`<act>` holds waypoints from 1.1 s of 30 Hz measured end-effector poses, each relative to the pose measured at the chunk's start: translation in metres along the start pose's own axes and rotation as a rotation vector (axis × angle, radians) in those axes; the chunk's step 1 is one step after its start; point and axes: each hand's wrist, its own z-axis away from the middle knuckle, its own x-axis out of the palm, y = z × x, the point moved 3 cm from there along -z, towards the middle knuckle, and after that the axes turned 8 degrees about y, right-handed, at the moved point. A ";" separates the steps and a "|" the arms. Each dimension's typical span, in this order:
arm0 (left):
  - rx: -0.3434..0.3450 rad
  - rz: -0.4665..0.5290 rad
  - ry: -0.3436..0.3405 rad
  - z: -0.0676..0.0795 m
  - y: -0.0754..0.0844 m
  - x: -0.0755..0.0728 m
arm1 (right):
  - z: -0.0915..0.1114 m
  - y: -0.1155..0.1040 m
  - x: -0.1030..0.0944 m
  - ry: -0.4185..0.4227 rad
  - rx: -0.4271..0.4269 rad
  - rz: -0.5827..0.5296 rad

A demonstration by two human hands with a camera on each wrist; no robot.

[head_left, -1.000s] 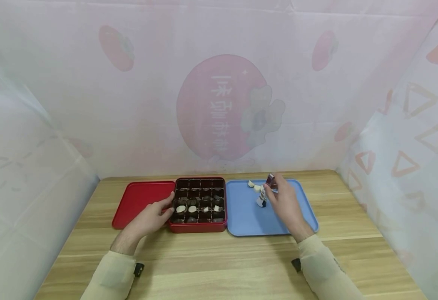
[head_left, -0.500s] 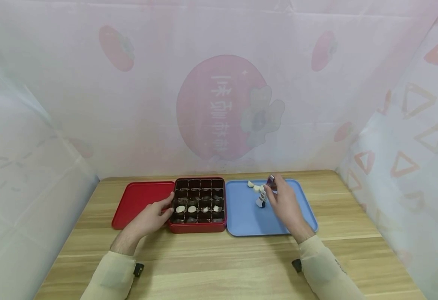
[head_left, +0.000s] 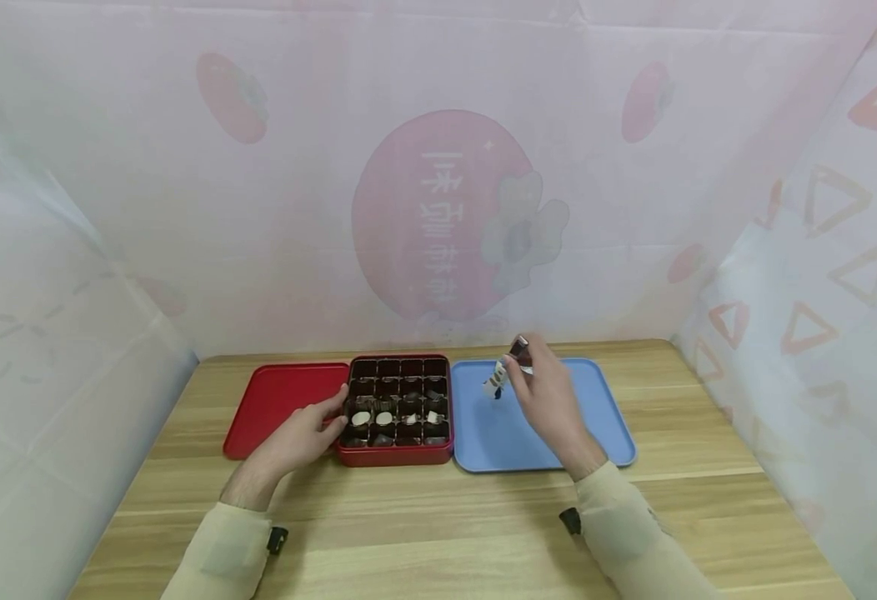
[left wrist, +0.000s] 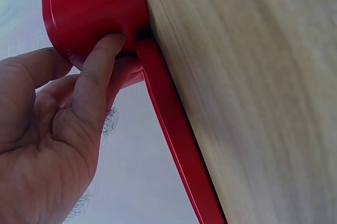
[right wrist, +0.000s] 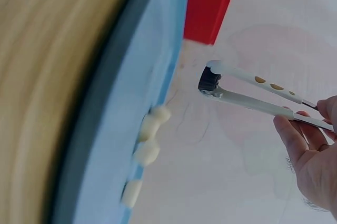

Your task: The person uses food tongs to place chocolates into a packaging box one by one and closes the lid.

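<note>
My right hand (head_left: 547,396) grips a pair of white-handled tongs (right wrist: 253,103) above the blue tray (head_left: 513,450). A small dark piece, perhaps a chocolate (right wrist: 209,80), is pinched between the tong tips. Several white pieces (right wrist: 147,152) lie on the tray, seen in the right wrist view and mostly hidden behind hand and tongs in the head view. My left hand (head_left: 303,433) touches the left wall of the red tin (head_left: 397,455), fingers spread. Inside the tin is a dark divided insert (head_left: 401,367); dark and white pieces fill some front compartments.
A red lid (head_left: 281,408) lies flat left of the tin, against its side. Tin and tray stand side by side on the wooden table (head_left: 423,533). Printed fabric walls (head_left: 296,250) enclose the table at the back and both sides.
My right hand has moved left and slightly back, carrying the tongs and the dark piece toward the tin. The left hand stays against the tin.
</note>
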 end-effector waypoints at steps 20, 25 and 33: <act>0.002 -0.006 0.002 -0.001 -0.001 0.000 | -0.005 -0.069 0.066 -0.052 -0.045 -0.202; 0.004 -0.008 0.005 0.000 -0.001 -0.001 | -0.002 -0.080 0.083 -0.057 -0.056 -0.239; 0.014 -0.011 0.017 0.001 0.000 -0.001 | 0.000 -0.092 0.109 -0.087 -0.022 -0.330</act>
